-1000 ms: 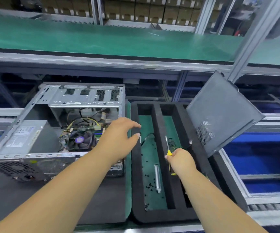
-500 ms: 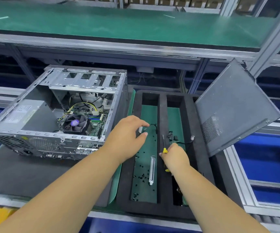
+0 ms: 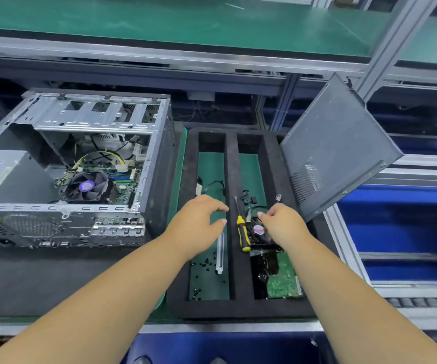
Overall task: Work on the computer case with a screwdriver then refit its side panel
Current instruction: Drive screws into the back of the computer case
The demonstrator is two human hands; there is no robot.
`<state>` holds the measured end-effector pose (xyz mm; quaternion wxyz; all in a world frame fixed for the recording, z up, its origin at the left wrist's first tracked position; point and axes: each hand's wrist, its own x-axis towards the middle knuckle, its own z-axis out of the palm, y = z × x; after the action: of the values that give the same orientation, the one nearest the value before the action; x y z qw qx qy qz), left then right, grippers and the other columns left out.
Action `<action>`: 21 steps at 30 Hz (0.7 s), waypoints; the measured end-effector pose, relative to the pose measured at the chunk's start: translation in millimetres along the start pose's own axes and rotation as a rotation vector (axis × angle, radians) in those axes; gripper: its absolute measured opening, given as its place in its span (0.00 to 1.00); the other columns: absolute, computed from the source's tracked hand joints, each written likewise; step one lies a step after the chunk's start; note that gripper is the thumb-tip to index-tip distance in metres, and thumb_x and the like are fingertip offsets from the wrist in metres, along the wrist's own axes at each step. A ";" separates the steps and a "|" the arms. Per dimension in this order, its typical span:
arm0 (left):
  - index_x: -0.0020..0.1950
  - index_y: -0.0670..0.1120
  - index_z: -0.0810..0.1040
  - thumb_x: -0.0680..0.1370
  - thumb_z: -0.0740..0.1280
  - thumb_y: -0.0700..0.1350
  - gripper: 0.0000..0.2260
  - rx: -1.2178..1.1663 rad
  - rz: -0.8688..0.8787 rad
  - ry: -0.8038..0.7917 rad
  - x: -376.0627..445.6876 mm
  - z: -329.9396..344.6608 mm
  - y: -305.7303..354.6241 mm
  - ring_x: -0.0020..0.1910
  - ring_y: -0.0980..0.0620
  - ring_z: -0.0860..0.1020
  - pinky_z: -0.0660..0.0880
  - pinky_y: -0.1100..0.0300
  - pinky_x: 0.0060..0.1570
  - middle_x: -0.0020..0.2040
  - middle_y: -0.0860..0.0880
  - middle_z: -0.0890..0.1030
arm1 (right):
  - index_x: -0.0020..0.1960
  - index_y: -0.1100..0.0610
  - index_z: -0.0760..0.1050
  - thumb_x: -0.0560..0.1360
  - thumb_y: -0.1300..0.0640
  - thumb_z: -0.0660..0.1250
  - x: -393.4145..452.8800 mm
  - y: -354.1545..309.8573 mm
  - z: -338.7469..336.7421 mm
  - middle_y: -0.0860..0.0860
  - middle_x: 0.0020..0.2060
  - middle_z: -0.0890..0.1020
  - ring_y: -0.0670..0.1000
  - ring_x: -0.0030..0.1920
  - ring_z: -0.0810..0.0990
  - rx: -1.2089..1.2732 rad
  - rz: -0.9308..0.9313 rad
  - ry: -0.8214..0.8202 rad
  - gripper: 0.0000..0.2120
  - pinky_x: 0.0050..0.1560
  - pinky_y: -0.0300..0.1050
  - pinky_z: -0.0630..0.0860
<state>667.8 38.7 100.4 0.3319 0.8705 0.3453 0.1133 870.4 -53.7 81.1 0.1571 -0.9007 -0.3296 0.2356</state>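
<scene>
Fingers of my right hand (image 3: pixel 281 223) hang loosely curled and hold nothing now; half a second ago they were wrapped round the yellow handle, and they have since let the screwdriver (image 3: pixel 241 228) go. It lies on the black divider of the foam tray (image 3: pixel 183 298), tip toward 12 o'clock and handle toward 6, just at 9 o'clock of my right hand and touching the small fan part with the red label (image 3: pixel 258 229) beside it. My left hand (image 3: pixel 199 224) hovers over the left compartment, fingers spread and bent downward, thumb apart, gripping nothing; it has slid down the tray toward me since a moment ago, away from the little cable at 12 o'clock of it. Below it, at 5 o'clock, lie the silver slot cover (image 3: pixel 220 254) and a scatter of small black screws (image 3: pixel 204 264). The computer case (image 3: pixel 81 179) sits open well off at 9 o'clock, its fan and board exposed, and the side panel (image 3: pixel 335 153) leans tilted against the tray's right edge at 1 o'clock of my right hand. Setting the tool down suggests to me that the screwdriver work is over or paused, with the panel not yet refitted. I judge the next reach is either for a screw under my left hand or for the panel.
</scene>
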 end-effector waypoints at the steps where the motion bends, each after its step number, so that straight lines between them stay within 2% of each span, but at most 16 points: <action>1: 0.63 0.57 0.76 0.79 0.65 0.50 0.13 -0.009 0.000 -0.018 0.1 6.3 0.4 0.59 0.58 0.74 0.69 0.59 0.62 0.61 0.59 0.74 | 0.51 0.59 0.75 0.80 0.46 0.63 -3.1 5.9 -4.6 0.55 0.45 0.81 0.56 0.45 0.78 -0.017 -0.002 0.000 0.15 0.41 0.47 0.71; 5: 0.62 0.58 0.77 0.79 0.65 0.49 0.12 -0.061 -0.020 -0.077 2.6 29.5 3.9 0.55 0.59 0.75 0.69 0.62 0.57 0.58 0.60 0.74 | 0.45 0.56 0.75 0.80 0.47 0.64 -15.8 30.7 -15.5 0.53 0.40 0.81 0.54 0.42 0.79 -0.080 0.009 -0.014 0.13 0.44 0.48 0.75; 9: 0.62 0.55 0.78 0.79 0.66 0.47 0.12 -0.068 -0.012 -0.125 7.4 49.6 9.9 0.55 0.58 0.74 0.66 0.66 0.53 0.57 0.58 0.74 | 0.46 0.55 0.75 0.79 0.47 0.64 -23.9 55.5 -18.6 0.51 0.40 0.81 0.53 0.43 0.79 -0.070 0.036 -0.012 0.12 0.48 0.50 0.78; 13: 0.63 0.56 0.78 0.79 0.66 0.48 0.13 -0.045 -0.002 -0.139 13.2 60.0 15.8 0.55 0.56 0.74 0.68 0.62 0.55 0.57 0.57 0.74 | 0.44 0.52 0.74 0.79 0.46 0.64 -25.7 73.9 -20.7 0.50 0.39 0.80 0.50 0.40 0.78 -0.039 0.065 0.016 0.10 0.41 0.46 0.74; 15: 0.63 0.56 0.77 0.79 0.66 0.48 0.13 -0.027 -0.003 -0.137 15.4 62.3 16.0 0.56 0.57 0.73 0.67 0.63 0.55 0.58 0.57 0.74 | 0.45 0.51 0.74 0.79 0.47 0.64 -23.8 77.5 -19.8 0.49 0.40 0.80 0.50 0.41 0.78 -0.013 0.057 0.023 0.09 0.42 0.46 0.75; 18: 0.64 0.56 0.76 0.78 0.66 0.47 0.14 -0.029 -0.026 -0.115 19.2 60.9 14.6 0.57 0.58 0.74 0.69 0.63 0.57 0.58 0.57 0.74 | 0.45 0.50 0.76 0.78 0.49 0.65 -15.5 70.2 -17.2 0.47 0.41 0.80 0.49 0.41 0.79 0.041 -0.034 0.038 0.06 0.44 0.48 0.78; 21: 0.63 0.56 0.76 0.78 0.66 0.47 0.14 -0.031 -0.066 -0.055 23.1 55.1 11.2 0.56 0.61 0.73 0.66 0.67 0.55 0.56 0.59 0.74 | 0.45 0.49 0.78 0.77 0.52 0.67 0.4 53.6 -10.8 0.46 0.44 0.79 0.49 0.43 0.79 -0.026 -0.201 -0.003 0.03 0.47 0.47 0.78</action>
<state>714.1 20.7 65.5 0.3581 0.8563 0.3628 0.0836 904.3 -94.2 66.5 0.1678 -0.8647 -0.4215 0.2158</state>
